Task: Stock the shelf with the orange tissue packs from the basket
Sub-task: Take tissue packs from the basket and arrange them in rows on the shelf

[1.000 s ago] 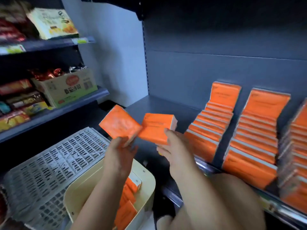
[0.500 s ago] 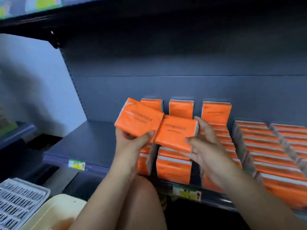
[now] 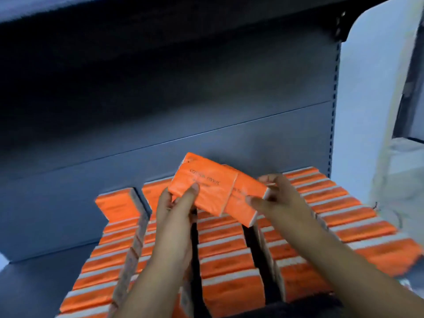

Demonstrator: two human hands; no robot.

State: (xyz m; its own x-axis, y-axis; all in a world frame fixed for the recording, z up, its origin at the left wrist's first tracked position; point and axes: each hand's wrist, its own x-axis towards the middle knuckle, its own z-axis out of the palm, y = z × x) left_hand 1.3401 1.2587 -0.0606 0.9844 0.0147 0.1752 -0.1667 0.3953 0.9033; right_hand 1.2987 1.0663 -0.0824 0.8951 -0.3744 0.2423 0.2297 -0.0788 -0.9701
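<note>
pale white wall at far right, just beside a slotted dark upright; dark overhead board above

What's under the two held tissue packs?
Rows of shelved packs on the shelf. The left hand grips the left pack, right hand the right pack; together they hide the middle rows' back ends.

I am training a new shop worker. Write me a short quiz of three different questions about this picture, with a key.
1. True or false: the left hand holds nothing.
2. Where are the left pack and the right pack? A. in a basket; B. above the stocked rows; C. on the floor.
3. Short answer: how many packs does the right hand grip?
Key: 1 false; 2 B; 3 one.
</note>
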